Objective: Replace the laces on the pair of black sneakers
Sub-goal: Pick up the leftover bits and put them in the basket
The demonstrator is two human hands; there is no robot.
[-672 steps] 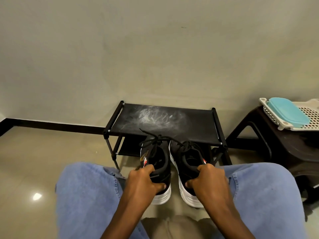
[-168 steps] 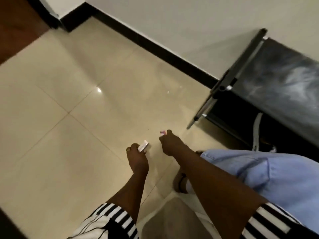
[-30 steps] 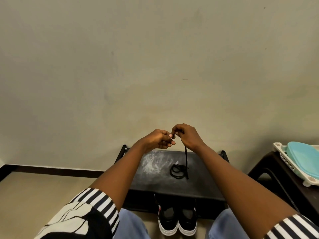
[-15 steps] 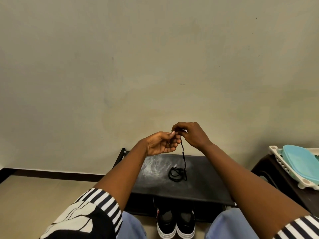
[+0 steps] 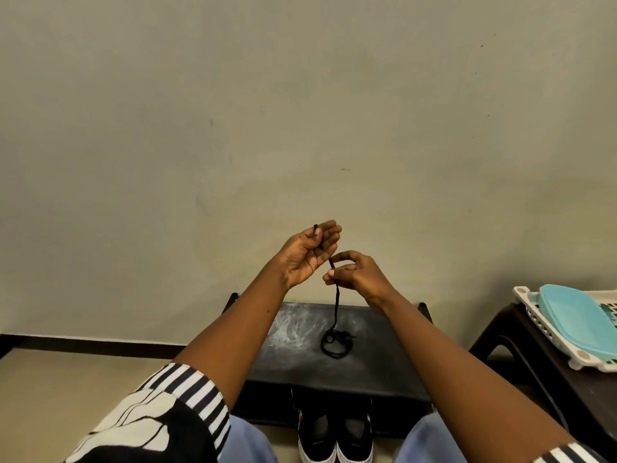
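Head view shows the black lace (image 5: pixel 336 304) pinched by both the left hand (image 5: pixel 309 253) and right hand (image 5: pixel 354 274), its coil on the shoe rack (image 5: pixel 384 345); light, limp, probably best gripped near its stiff tip.

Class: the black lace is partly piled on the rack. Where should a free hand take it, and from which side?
Pinch the straight hanging stretch of the lace just above the pile, coming from the side: it hangs taut and free there, while the coil on the rack is tangled.
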